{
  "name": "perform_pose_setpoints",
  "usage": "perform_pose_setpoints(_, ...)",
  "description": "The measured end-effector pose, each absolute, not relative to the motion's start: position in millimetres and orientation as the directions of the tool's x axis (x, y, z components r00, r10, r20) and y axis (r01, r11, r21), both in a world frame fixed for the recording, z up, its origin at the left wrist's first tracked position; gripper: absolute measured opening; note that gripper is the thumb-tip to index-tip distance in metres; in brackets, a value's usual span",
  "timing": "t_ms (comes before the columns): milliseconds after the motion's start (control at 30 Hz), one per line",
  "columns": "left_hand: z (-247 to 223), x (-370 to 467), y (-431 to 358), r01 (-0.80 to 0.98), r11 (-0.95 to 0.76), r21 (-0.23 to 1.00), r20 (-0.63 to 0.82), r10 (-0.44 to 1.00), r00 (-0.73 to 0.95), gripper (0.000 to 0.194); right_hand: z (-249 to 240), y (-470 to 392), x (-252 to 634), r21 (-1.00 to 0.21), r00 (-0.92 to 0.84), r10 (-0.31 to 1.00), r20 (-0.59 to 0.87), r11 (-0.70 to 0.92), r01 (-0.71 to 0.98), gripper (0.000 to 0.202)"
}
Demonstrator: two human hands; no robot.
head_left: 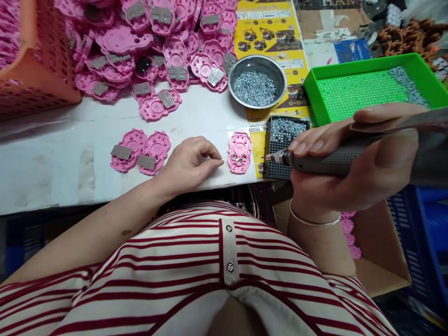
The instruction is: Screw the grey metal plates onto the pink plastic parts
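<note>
My right hand [350, 158] grips a dark grey electric screwdriver [325, 158], its bit pointing left over a small black perforated tray [280, 172] with screws at its far end. Close to the table's front edge, my left hand [191, 163] is loosely curled, thumb and forefinger near each other, with nothing visible between them. Just right of its fingertips, apart from them, lies a pink plastic casing [240, 151] with shiny metal pieces in its lower half. Two more pink casings with grey metal plates, one a left casing [129, 149] and one a right casing [156, 151], lie left of that hand.
A heap of pink casings [175, 60] covers the back left, beside an orange basket [45, 70]. A metal bowl [257, 81] of screws and a green tray [315, 88] stand behind the black tray. Below the table at right is a cardboard box [381, 266] with pink parts.
</note>
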State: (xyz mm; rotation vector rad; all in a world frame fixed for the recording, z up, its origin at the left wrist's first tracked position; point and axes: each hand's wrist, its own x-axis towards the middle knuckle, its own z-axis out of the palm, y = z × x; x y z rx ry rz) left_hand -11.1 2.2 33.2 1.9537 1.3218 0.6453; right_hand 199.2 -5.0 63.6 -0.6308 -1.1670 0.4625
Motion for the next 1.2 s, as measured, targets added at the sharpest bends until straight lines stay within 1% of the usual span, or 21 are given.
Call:
perform_pose_setpoints(100,22,-28,-4,0.674,-0.329,0.662,0.101,0.930,0.355,0.015,60,-4,199,-0.692,0.331,0.696,0.637,0.706,-0.151,0.015)
perform_pose_setpoints(167,19,-39,-7,0.732,-0.391,0.558,0.121,0.911,0.394,0.019,59,-3,198,-0.691,0.320,0.728,0.607,0.682,-0.239,0.015)
perform_pose_setpoints(267,21,-49,-8,0.806,-0.453,0.380,0.053,0.881,0.470,0.021,60,-2,196,-0.675,0.321,0.730,0.603,0.682,-0.281,0.013)
perform_pose_setpoints(333,25,-50,-6,0.819,-0.478,0.317,0.016,0.866,0.499,0.026,60,-2,196,-0.666,0.341,0.707,0.620,0.704,-0.249,0.012)
perform_pose_setpoints(400,29,-45,-2,0.786,-0.514,0.344,0.011,0.839,0.544,0.033,60,-2,197,-0.663,0.346,0.693,0.632,0.715,-0.222,0.012)
perform_pose_setpoints(500,33,-26,4,0.721,-0.541,0.433,0.022,0.806,0.592,0.036,61,-3,199,-0.685,0.308,0.729,0.611,0.682,-0.257,0.013)
perform_pose_setpoints(567,36,-10,9,0.721,-0.489,0.491,0.022,0.834,0.551,0.030,63,-4,200,-0.691,0.313,0.737,0.599,0.673,-0.263,0.013)
perform_pose_setpoints(667,39,12,16,0.707,-0.443,0.551,0.021,0.855,0.519,0.015,65,-6,199,-0.675,0.366,0.696,0.617,0.708,-0.207,0.013)
perform_pose_setpoints(733,40,21,19,0.703,-0.455,0.546,0.035,0.851,0.523,0.015,65,-6,199,-0.672,0.376,0.673,0.636,0.723,-0.159,0.011)
perform_pose_setpoints(867,37,32,23,0.730,-0.405,0.551,0.045,0.888,0.458,0.015,65,-3,201,-0.674,0.379,0.638,0.670,0.737,-0.047,0.026)
perform_pose_setpoints(967,33,35,24,0.742,-0.381,0.552,0.026,0.897,0.441,0.015,65,-2,202,-0.666,0.375,0.607,0.701,0.745,0.039,0.030)
perform_pose_setpoints(1033,31,35,24,0.758,-0.378,0.531,0.044,0.906,0.421,0.014,65,-3,202,-0.661,0.369,0.599,0.710,0.748,0.059,0.031)
perform_pose_setpoints(1100,29,33,22,0.766,-0.401,0.503,0.084,0.904,0.419,0.017,66,-5,202,-0.680,0.369,0.619,0.694,0.731,0.054,0.028)
perform_pose_setpoints(1200,29,27,17,0.743,-0.499,0.446,0.128,0.857,0.499,0.021,66,-7,204,-0.695,0.379,0.624,0.683,0.715,0.076,0.027)
